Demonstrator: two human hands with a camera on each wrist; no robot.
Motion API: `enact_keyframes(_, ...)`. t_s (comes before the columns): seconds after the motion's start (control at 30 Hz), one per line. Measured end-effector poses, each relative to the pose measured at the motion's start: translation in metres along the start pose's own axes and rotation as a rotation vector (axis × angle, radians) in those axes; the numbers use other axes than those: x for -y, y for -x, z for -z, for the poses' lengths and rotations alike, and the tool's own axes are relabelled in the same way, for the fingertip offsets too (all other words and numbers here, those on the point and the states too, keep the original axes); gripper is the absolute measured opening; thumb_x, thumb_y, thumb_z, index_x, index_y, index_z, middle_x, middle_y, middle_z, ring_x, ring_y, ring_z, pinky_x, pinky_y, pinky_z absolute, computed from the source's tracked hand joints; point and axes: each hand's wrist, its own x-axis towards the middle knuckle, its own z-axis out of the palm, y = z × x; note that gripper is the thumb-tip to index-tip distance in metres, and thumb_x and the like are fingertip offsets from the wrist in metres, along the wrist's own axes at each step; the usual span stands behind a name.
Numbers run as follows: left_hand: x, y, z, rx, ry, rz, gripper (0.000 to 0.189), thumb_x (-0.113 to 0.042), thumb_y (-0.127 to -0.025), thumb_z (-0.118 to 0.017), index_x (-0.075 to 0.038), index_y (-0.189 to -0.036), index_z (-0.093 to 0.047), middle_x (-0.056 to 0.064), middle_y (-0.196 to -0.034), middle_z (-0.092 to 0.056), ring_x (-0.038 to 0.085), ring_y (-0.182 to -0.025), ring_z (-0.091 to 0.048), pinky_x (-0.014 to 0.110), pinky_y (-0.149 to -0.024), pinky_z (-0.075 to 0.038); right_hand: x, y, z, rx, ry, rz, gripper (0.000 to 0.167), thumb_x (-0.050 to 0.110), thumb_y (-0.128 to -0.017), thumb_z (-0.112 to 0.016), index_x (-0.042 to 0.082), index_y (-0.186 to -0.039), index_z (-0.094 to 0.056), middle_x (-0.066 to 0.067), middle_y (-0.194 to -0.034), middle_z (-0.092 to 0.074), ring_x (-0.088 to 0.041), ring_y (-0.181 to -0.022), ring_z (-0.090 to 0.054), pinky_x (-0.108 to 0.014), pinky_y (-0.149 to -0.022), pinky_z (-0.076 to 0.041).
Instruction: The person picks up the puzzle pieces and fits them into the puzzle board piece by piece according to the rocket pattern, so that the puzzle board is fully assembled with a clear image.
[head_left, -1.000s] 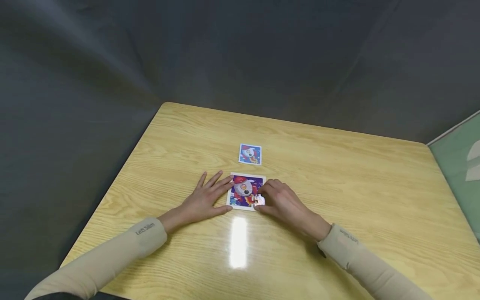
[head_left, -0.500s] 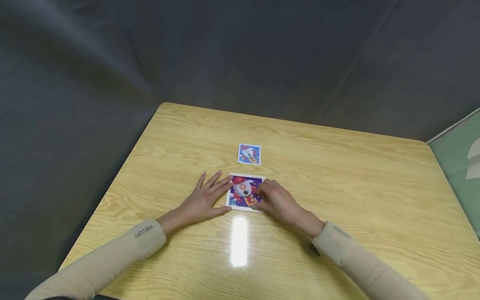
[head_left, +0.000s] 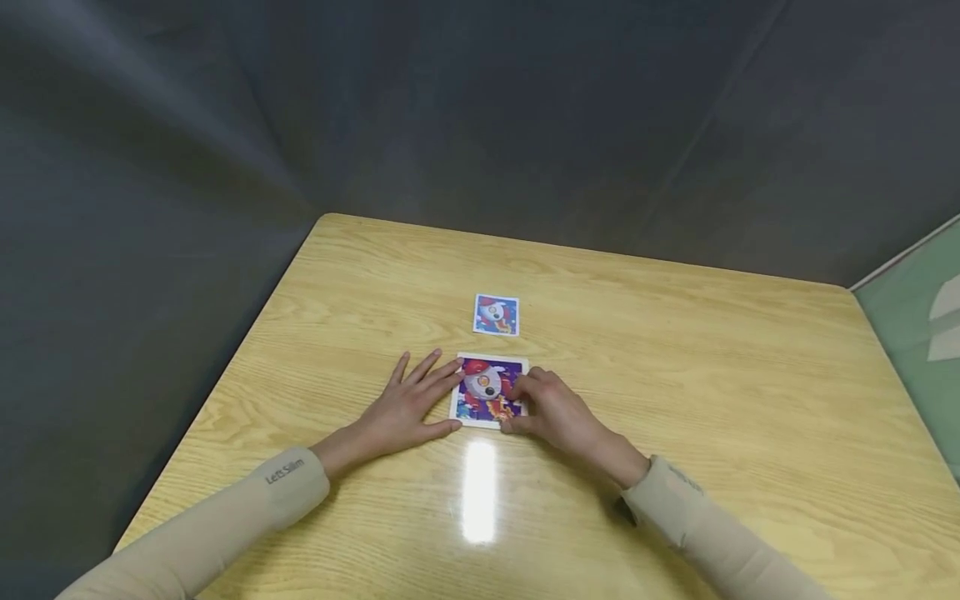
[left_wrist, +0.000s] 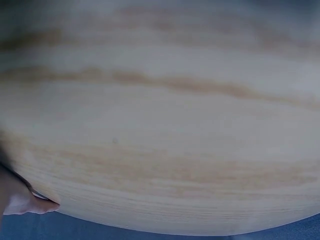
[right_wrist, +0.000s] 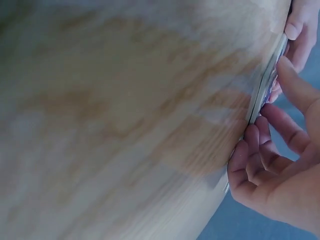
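Note:
A small square jigsaw puzzle [head_left: 483, 383] with a white border lies on the table, its picture a white and red rocket on purple. My left hand [head_left: 408, 408] is spread flat at its left, thumb and fingertips resting on the border. Over the lower right corner, my right hand [head_left: 562, 421] has thumb and index finger bent about a corner puzzle piece [head_left: 516, 408], which lies level with the picture and is partly covered. The right wrist view shows the right thumb [right_wrist: 295, 85] and index finger at the puzzle's thin edge, with the other fingers curled beside it.
Behind the puzzle lies a smaller picture card [head_left: 496, 315] with the same rocket. The wooden table [head_left: 675, 350] ends at a dark curtain [head_left: 525, 125] behind and at the left. A green panel [head_left: 907, 358] stands at the right.
The puzzle piece in my right hand has gone from tilted and shining over the lower right corner to lying level there. The right hand moved slightly left; the left hand stayed on the border.

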Motion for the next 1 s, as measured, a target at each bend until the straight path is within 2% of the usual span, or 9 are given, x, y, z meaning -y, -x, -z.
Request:
enact_keyframes(0.23,-0.0002,-0.0002,-0.0002,-0.006,0.003,0.001,0.071,-0.060,-0.093,-0.047,-0.020,-0.150,-0.035,-0.003,-0.159,-0.021,0.026,-0.147,-0.009,0.059,-0.114,0.004,0.0008,0.0004,-0.0006,-0.022,-0.012,-0.036,0.036,0.024,-0.076,-0.082,0.005,-0.104,-0.069,-0.002,-0.090,-0.057,-0.011,-0.076,-0.051,-0.023,-0.063,-0.047)
enact_keyframes(0.37,-0.0013,-0.0025,-0.0011,0.003,0.010,-0.009,0.071,-0.060,-0.093,-0.047,-0.020,-0.151,-0.034,-0.002,-0.159,-0.021,0.027,-0.147,-0.009,0.059,-0.114,0.004,0.0001,0.0023,-0.0014,-0.049,-0.006,-0.055,0.036,0.021,-0.074,-0.084,0.003,-0.102,-0.070,-0.002,-0.089,-0.057,-0.011,-0.074,-0.052,-0.024,-0.062,-0.048)
enact_keyframes(0.47,-0.0009,-0.0043,-0.0019,0.006,0.004,-0.009,0.071,-0.060,-0.093,-0.047,-0.020,-0.151,-0.034,-0.002,-0.159,-0.021,0.026,-0.147,-0.009,0.059,-0.114,0.003,-0.0008,0.0030,-0.0026,-0.068,0.032,-0.032,0.037,0.020,-0.072,-0.085,0.001,-0.101,-0.071,-0.003,-0.091,-0.059,-0.010,-0.074,-0.052,-0.024,-0.064,-0.049)
enact_keyframes(0.63,0.0024,-0.0072,-0.0030,0.002,-0.007,-0.012,0.071,-0.060,-0.092,-0.048,-0.020,-0.150,-0.035,-0.002,-0.159,-0.021,0.026,-0.147,-0.009,0.059,-0.114,0.003,-0.0009,0.0026,-0.0040,-0.079,0.117,0.054,0.033,0.021,-0.076,-0.082,0.001,-0.100,-0.073,-0.005,-0.092,-0.060,-0.010,-0.074,-0.053,-0.024,-0.064,-0.050)
enact_keyframes(0.83,0.0050,-0.0086,-0.0070,0.000,0.002,-0.015,0.071,-0.060,-0.093,-0.047,-0.020,-0.150,-0.035,-0.002,-0.159,-0.021,0.027,-0.147,-0.010,0.059,-0.114,0.003,-0.0024,0.0035,-0.0049,-0.080,0.144,0.071,0.029,0.019,-0.078,-0.081,0.003,-0.100,-0.074,-0.004,-0.093,-0.061,-0.011,-0.075,-0.055,-0.025,-0.065,-0.052)
enact_keyframes(0.93,0.0062,-0.0083,-0.0076,0.019,0.004,-0.007,0.072,-0.061,-0.093,-0.046,-0.020,-0.151,-0.034,-0.002,-0.159,-0.021,0.027,-0.147,-0.009,0.060,-0.114,0.003,-0.0038,0.0045,-0.0043,-0.102,0.163,0.081,0.026,0.021,-0.079,-0.080,0.005,-0.099,-0.075,-0.004,-0.093,-0.063,-0.012,-0.076,-0.057,-0.026,-0.066,-0.053)
enact_keyframes(1.0,0.0059,-0.0084,-0.0046,0.057,0.019,0.000,0.073,-0.062,-0.093,-0.046,-0.020,-0.151,-0.033,-0.001,-0.159,-0.021,0.028,-0.147,-0.009,0.061,-0.114,0.002,-0.0054,0.0068,-0.0017,-0.132,0.169,0.080,0.025,0.021,-0.081,-0.078,0.005,-0.100,-0.075,-0.005,-0.095,-0.065,-0.016,-0.079,-0.059,-0.029,-0.068,-0.054)
